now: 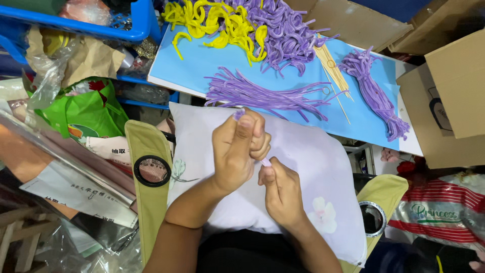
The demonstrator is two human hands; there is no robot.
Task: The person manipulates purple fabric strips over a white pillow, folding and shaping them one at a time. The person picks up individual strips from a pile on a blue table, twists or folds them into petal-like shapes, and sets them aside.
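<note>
2 hands, left hand (pixel 237 151) and right hand (pixel 281 191), each grip pinching 1 purple pipe cleaner (pixel 265 162).

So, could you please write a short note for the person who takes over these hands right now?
Left hand: closed on a purple pipe cleaner, its tip showing above the fingers.
Right hand: pinching the lower end of the same piece.
Both over a white pillow on the lap.
Blue board: straight purple stems, a purple bundle, thin sticks; curled purple pieces and yellow pieces already shaped.
Left: the straight stems.
</note>
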